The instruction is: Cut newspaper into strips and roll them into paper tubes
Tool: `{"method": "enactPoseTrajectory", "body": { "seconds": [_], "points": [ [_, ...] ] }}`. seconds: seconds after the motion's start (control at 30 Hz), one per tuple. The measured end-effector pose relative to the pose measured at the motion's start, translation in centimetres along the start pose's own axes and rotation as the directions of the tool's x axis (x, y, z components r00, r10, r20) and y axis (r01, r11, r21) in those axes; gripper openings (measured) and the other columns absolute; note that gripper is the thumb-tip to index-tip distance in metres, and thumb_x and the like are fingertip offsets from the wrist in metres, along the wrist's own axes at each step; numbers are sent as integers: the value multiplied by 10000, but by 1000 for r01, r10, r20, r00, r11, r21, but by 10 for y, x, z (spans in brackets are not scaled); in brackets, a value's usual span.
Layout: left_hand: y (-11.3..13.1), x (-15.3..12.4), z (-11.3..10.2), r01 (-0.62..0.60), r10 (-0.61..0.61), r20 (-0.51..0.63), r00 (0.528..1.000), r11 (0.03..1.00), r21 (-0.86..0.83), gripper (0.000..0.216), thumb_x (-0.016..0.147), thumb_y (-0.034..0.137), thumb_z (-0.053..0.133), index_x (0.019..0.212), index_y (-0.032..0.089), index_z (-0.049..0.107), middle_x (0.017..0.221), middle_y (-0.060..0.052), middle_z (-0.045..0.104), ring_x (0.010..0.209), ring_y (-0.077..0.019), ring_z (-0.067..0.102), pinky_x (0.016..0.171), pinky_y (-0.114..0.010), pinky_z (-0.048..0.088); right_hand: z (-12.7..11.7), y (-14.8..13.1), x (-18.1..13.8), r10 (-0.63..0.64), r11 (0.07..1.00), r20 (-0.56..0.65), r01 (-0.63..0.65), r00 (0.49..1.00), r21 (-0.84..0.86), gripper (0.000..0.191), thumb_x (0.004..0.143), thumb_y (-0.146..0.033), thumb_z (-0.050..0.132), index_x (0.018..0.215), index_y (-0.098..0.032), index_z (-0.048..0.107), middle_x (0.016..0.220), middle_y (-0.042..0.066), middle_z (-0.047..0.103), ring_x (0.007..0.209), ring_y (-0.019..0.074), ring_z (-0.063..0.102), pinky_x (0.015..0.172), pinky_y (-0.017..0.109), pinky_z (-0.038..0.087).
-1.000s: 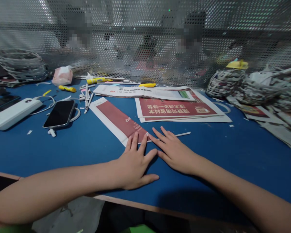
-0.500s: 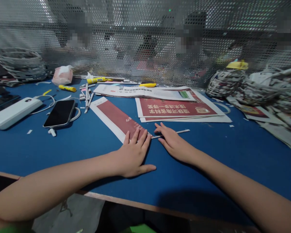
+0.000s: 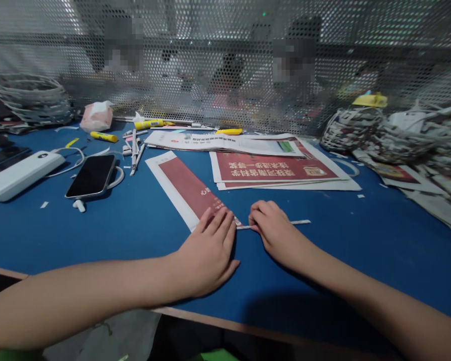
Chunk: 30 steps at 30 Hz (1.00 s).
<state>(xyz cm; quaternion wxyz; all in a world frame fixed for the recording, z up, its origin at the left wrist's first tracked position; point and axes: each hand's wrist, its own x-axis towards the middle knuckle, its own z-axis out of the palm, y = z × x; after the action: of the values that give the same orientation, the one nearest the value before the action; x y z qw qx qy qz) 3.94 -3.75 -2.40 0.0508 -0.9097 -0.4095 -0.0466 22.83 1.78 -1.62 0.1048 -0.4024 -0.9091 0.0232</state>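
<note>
A red and white newspaper strip point(image 3: 186, 185) lies slantwise on the blue table, its near corner narrowing into a thin rolled paper tube point(image 3: 300, 222). My left hand point(image 3: 210, 250) rests flat on the strip's near end, fingers stretched out and thumb apart. To its right, my right hand point(image 3: 272, 225) pinches the paper tube between thumb and fingers. The tube sticks out to the right past that hand. Under my left palm, the edge where paper turns into roll is hidden.
Behind lie red printed sheets point(image 3: 263, 168) and a folded newspaper point(image 3: 218, 143). At left are a phone point(image 3: 91, 176), a white power bank point(image 3: 22, 173) and a glue stick point(image 3: 103, 136). Woven paper baskets point(image 3: 351, 130) stand at right. A perforated metal screen point(image 3: 210, 60) closes the back.
My right hand has gone from loosely spread fingers to a pinch on the paper tube. Both hands, the strip and the tube have shifted slightly toward me, the tube also rightward.
</note>
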Motion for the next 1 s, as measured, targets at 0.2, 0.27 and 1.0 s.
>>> {"method": "enactPoseTrajectory", "body": {
  "seconds": [0.2,0.27,1.0],
  "points": [
    [22,-17,4,-72,74,-82,994,997,25,540,913,309,233,1245,-70,425,1302,-258,401,1215,-344,380,942,-390,387,-6,-12,-17,-37,985,57,46,998,-169,208,766,-16,383,801,-156,533,826,77,544,737,185,439,682,305,355],
    [25,-19,5,-55,57,-78,995,998,26,548,911,321,236,1237,-71,436,1298,-263,401,1210,-351,383,937,-398,394,-7,-15,-19,-88,965,-1,85,996,-248,173,746,-32,430,765,-158,547,780,72,556,710,197,453,638,304,354],
    [1,-4,3,66,-43,139,989,983,-171,789,870,591,201,1393,5,132,1442,-213,56,1326,-311,-19,1084,-433,106,15,-18,-20,-227,831,8,199,974,-519,435,868,-292,415,1174,-11,545,1124,237,557,1022,317,554,808,407,493]
  ]
}}
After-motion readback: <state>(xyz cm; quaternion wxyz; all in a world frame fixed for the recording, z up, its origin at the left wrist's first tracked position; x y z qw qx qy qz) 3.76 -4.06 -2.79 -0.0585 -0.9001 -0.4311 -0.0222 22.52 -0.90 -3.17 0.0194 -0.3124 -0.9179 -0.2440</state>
